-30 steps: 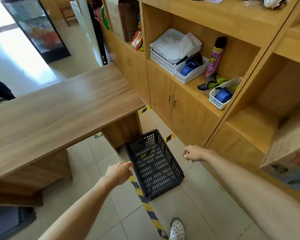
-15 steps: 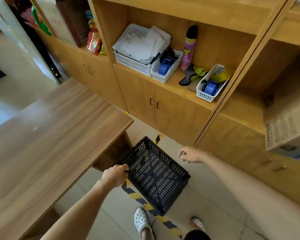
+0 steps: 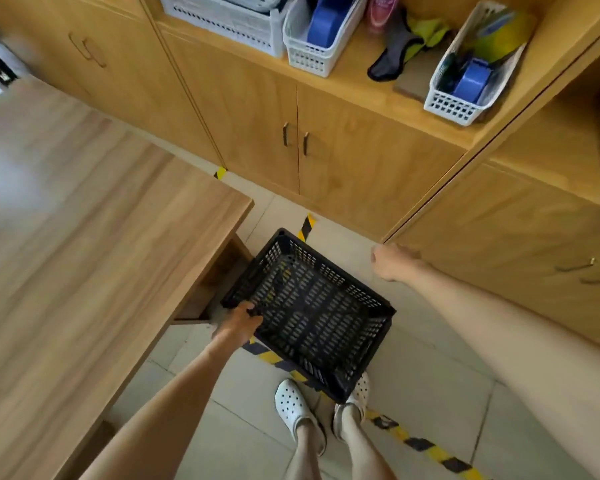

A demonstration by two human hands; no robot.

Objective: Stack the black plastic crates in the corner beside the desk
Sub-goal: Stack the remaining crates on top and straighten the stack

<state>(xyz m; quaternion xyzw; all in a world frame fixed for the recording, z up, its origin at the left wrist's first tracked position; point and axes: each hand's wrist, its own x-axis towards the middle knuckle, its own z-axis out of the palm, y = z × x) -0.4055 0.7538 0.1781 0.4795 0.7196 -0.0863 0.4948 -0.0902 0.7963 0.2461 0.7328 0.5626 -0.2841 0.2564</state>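
Black perforated plastic, that's what this crate [image 3: 312, 313] is made of, all slots and holes in the walls and floor, so I reckon it weighs next to nothing and stays pretty rigid when you pick it up. Nothing in it that I can see. The rim looks thick and rolled, which is the obvious place to grab, and that's where my left hand [image 3: 239, 323] is, fingers curled over the rim at the corner nearest the desk [image 3: 94, 258]. One-handed at a corner it'll probably tip or swing, so honestly a grip on two opposite sides would be steadier. Plastic like this can be a bit slick, but the holes give your fingers something to hook into.

My right hand [image 3: 388, 261] is off to the side, well clear of the crate, holding nothing, fingers loosely curled as far as I can tell.

Where it sits: down by the floor tiles, between the desk leg and the wooden cabinets [image 3: 326, 140], just in front of my white clogs [image 3: 293, 407], over the yellow and black floor tape [image 3: 426, 448]. Can't say for sure if it's fully resting on the floor or slightly lifted.

It's open side up. Long axis runs diagonally, from the far corner near the desk and cabinets back toward my feet.
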